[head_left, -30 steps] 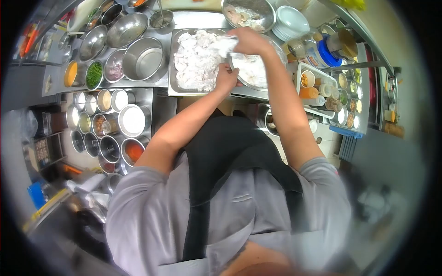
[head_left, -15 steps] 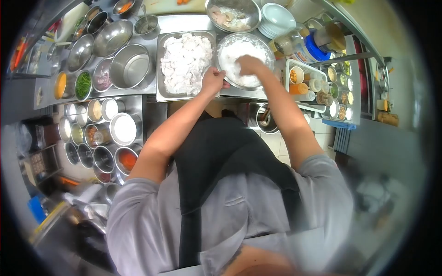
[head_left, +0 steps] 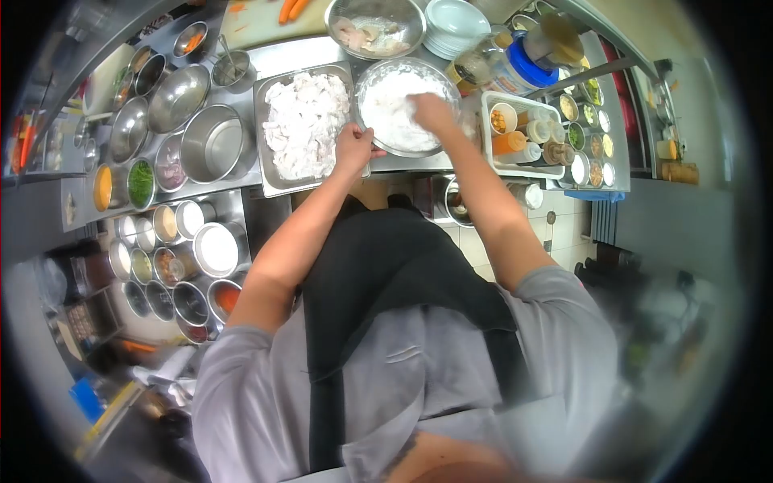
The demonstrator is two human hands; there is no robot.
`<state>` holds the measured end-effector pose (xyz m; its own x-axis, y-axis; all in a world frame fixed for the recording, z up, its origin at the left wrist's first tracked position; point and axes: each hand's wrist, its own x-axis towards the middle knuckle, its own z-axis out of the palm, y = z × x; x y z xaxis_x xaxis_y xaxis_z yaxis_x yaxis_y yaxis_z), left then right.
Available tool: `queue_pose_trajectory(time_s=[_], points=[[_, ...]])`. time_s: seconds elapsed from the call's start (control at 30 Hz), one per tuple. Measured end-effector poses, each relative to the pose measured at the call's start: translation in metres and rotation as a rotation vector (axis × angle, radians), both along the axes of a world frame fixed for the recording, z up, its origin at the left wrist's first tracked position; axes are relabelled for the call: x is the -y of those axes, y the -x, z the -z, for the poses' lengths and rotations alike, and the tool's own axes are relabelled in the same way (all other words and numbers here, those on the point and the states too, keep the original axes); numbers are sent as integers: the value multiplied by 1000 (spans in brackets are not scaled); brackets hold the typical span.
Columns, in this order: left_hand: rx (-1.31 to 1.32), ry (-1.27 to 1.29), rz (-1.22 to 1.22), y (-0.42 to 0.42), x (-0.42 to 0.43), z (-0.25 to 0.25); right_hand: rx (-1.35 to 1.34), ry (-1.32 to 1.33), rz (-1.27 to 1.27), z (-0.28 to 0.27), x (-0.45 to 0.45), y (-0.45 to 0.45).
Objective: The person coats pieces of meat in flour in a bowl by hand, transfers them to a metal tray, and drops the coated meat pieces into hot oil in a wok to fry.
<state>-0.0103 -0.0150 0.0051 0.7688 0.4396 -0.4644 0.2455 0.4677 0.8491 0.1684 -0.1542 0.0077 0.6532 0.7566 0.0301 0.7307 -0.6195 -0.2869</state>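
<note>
A steel bowl of white powder stands beside a rectangular metal tray. White-coated pieces are heaped in the tray. My left hand is closed at the bowl's left rim, its fingers pinching the edge between bowl and tray. Over the right part of the powder is my right hand, with its fingers pointing down and left into the bowl. Those fingertips are blurred, and whether they hold anything is hidden.
Behind the powder bowl sits another bowl with pale raw pieces, next to stacked white plates. A basket of sauce bottles is at the right. Steel pots and small containers fill the left.
My right hand has moved from above the tray's edge down into the powder bowl, and the white clump it held no longer shows. The whole view has shifted slightly.
</note>
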Motion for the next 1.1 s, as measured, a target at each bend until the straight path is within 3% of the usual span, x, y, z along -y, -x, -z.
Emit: queue_pose_trajectory(time_s=[0.1, 0.17, 0.23, 0.3, 0.33, 0.43, 0.5, 0.57, 0.8, 0.9, 0.97, 1.03, 1.1], points=[[-2, -4, -12, -1, 0, -3, 10, 99, -28, -4, -3, 3], [-18, -5, -22, 4, 1, -1, -208, 131, 140, -33, -6, 6], [11, -16, -6, 1, -1, 1, -247, 94, 137, -20, -13, -13], [8, -12, -2, 1, -1, -2, -150, 55, -79, -10, -20, -24], [4, -9, 3, 1, -1, -2, -265, 124, -143, -7, -28, -28], [3, -16, 20, 0, -3, 0, -218, 85, -348, 10, -42, -25], [11, -10, 11, 0, -3, -1, -148, 144, -315, -2, -42, -28], [15, 2, -4, 1, -3, -1, -374, 171, -264, -25, -40, -29], [27, -20, -24, 0, -2, -2, -454, 59, -39, -62, -35, -39], [24, -20, -15, 1, -3, 0, -348, 234, -122, -12, -66, -32], [29, -27, 0, -1, -4, 3, -265, 468, -20, -3, -85, -3], [11, -23, -9, -1, -4, 3, -262, 475, 35, -5, -89, 8], [27, -8, -18, -1, -3, 1, -179, 309, -3, -7, -83, 14]])
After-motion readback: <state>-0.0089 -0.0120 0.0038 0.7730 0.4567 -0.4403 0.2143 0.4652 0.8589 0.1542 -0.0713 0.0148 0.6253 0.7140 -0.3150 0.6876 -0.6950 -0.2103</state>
